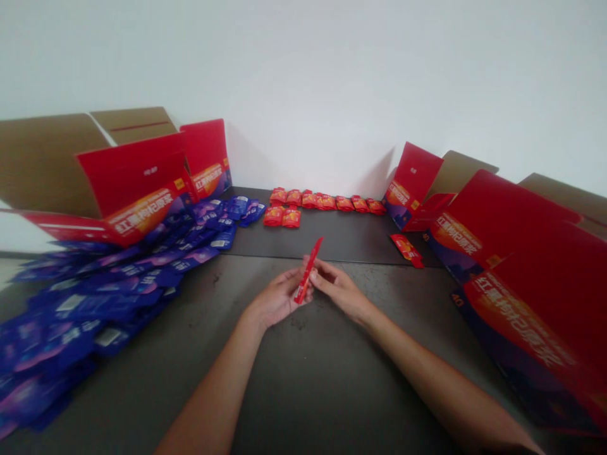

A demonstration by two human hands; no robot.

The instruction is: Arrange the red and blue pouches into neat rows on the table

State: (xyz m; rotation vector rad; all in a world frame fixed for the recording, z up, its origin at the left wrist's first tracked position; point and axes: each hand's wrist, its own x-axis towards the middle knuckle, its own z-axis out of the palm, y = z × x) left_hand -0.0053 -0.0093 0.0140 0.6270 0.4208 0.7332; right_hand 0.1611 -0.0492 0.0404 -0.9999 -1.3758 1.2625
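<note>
Head cam: left hand (pixel 279 298) and right hand (pixel 339 291) are pinching a red stick sachet (pixel 308 272) (tip pointing up, leaning right), w/ blue packets (pixel 118 284) left, red packets (pixel 327 202) ahead.

Even, bright diffuse light, source out of view; white painted wall (pixel 303 82) pale, washed out near centre. Soft faint shadows on wall beside red cardboard cartons (pixel 412 177). Dull sheen on dark grey tabletop (pixel 365 278). Wide-angle bowing toward edges. Whole frame slightly soft; red foil stick sachet (pixel 308 270) lightly blurred, print not crisp
</note>
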